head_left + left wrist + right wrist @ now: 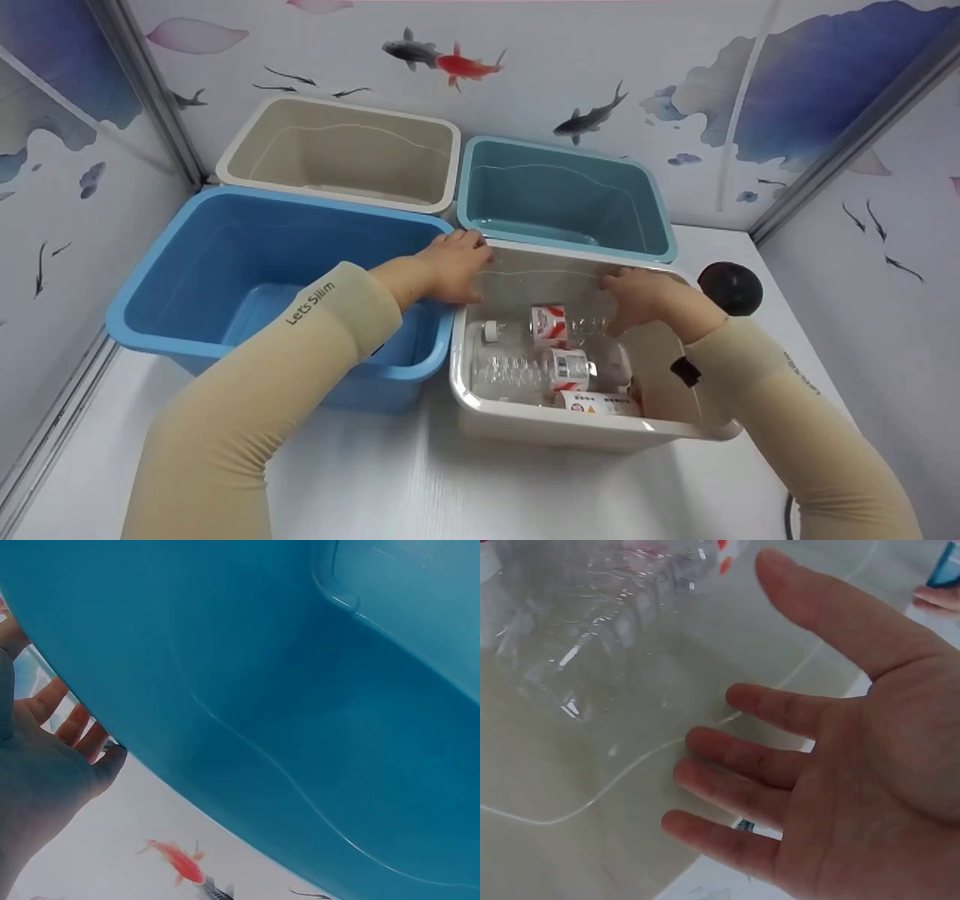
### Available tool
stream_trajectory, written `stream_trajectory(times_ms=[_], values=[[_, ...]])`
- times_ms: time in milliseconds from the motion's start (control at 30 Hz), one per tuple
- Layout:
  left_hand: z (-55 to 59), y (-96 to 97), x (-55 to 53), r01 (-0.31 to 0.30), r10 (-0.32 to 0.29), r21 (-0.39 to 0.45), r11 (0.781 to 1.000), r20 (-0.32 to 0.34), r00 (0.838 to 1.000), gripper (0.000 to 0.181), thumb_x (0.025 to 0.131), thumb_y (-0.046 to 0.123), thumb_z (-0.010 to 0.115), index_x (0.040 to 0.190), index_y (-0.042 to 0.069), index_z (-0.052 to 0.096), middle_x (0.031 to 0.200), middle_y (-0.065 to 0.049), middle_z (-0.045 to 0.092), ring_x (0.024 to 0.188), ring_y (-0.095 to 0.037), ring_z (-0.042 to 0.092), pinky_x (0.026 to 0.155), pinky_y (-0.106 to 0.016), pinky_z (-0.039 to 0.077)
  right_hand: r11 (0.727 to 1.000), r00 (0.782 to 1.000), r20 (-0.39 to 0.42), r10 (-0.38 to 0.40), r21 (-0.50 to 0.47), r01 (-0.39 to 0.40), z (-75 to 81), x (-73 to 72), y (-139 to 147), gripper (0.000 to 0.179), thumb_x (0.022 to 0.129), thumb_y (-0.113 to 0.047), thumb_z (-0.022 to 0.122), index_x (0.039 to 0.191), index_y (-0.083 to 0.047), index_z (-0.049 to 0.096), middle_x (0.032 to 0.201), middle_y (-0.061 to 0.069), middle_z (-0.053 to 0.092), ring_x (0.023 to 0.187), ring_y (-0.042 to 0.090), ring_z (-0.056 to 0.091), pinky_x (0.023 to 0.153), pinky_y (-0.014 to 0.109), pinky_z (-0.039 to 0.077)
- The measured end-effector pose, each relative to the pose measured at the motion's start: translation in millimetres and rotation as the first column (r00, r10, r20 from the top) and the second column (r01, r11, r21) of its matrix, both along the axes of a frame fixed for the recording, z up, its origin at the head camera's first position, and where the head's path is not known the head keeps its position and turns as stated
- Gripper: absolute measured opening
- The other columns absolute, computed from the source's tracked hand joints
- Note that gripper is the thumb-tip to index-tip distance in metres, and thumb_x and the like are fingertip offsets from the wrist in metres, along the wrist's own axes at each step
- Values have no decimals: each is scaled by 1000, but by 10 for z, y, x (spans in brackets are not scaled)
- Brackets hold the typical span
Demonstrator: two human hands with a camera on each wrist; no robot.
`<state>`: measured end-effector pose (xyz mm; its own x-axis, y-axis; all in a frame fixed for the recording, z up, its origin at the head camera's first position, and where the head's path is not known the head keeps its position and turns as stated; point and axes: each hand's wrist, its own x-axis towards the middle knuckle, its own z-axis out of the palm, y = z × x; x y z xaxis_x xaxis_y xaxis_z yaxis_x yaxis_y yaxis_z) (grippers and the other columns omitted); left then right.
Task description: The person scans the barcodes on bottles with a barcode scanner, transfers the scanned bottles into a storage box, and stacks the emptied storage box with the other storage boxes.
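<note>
A black rounded object (730,289) sits at frame right; a fish-printed wall panel (517,101) spans the top.

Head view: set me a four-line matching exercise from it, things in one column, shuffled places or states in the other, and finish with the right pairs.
Things
1. Clear bottles
2. Blue bin
3. Right hand
4. Teal bin

Places or states
A. Fingers apart, holding nothing
B. Back right, behind the front-right bin
C. Lying inside the front-right bin
D. Front left

Right pairs
1-C
2-D
3-A
4-B
</note>
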<state>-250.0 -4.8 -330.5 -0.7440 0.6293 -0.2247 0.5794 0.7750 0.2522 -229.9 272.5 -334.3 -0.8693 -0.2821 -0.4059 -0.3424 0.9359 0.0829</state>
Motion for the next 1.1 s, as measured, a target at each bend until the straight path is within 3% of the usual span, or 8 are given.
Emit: stream_trajectory(times_ms=[133,333,600,833,1000,1100], values=[[4,-5,5,-7,7,3,1000,11,1000,58,87,29,63,138,10,43,140,-13,37,129,-28,34,111,-42,26,997,999,28,-15,74,13,-116,-12,27,63,70,-26,80,124,-3,56,116,22,62,104,40,57,90,56,46],[14,-5,8,-5,5,0,1000,14,1000,57,87,29,64,137,11,43,139,-13,38,129,-28,34,112,-42,26,984,1000,3,10,177,-10,-284,-20,14,54,66,-28,82,109,-2,62,96,15,68,83,29,60,85,50,50],[18,-1,-3,-9,9,-5,1000,11,1000,58,86,29,64,137,10,43,140,-12,37,129,-28,34,111,-42,26,922,990,-101,103,382,-57,-453,-26,-88,59,65,-35,81,104,4,59,89,19,65,87,35,63,80,46,53],[43,18,-1,9,-9,-36,999,4,1000,58,86,30,65,135,8,44,138,-13,36,128,-28,34,110,-42,27,958,986,-135,101,280,-60,-462,-23,-20,55,63,-23,81,105,4,57,80,16,64,73,30,63,67,47,55],[41,28,5,2,-2,-29,1000,12,1000,59,86,29,65,137,8,43,138,-13,37,128,-28,34,110,-42,27,945,987,-106,119,317,-80,-412,-8,9,61,68,-34,77,111,5,57,95,22,62,87,36,59,74,49,55],[36,32,8,-1,2,-29,1000,11,1000,59,86,29,65,137,9,43,138,-13,37,128,-28,34,110,-42,27,947,987,-110,115,311,-76,-376,2,15,57,69,-36,75,108,3,61,99,23,61,88,36,55,79,48,54]])
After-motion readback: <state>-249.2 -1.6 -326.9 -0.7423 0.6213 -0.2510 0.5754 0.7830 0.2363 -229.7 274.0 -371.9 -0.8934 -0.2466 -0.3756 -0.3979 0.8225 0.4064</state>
